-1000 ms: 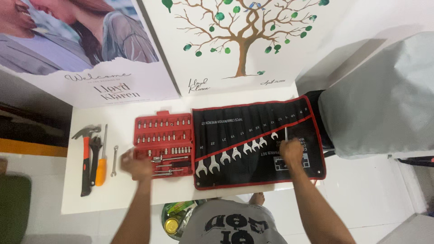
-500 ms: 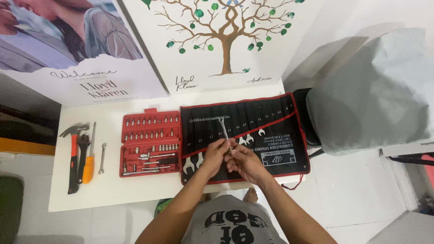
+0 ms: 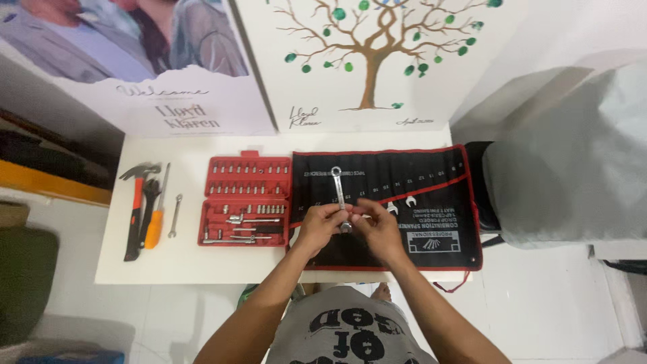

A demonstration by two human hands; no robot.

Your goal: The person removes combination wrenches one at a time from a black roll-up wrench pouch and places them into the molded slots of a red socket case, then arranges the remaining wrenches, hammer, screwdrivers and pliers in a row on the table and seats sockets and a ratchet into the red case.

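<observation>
At the left of the frame lie a red-handled hammer (image 3: pixel 135 209) and an open red plastic socket case (image 3: pixel 246 201). In the centre, my left hand (image 3: pixel 322 226) and right hand (image 3: pixel 376 229) both pinch the silver metal wrench (image 3: pixel 339 194) over the black fabric tool roll (image 3: pixel 431 195).

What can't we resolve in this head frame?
- Lower end of the wrench: covered by left hand and right hand.
- Socket sizes in the red socket case: too small.
- Wrench roll pockets under the hands: hidden.
</observation>
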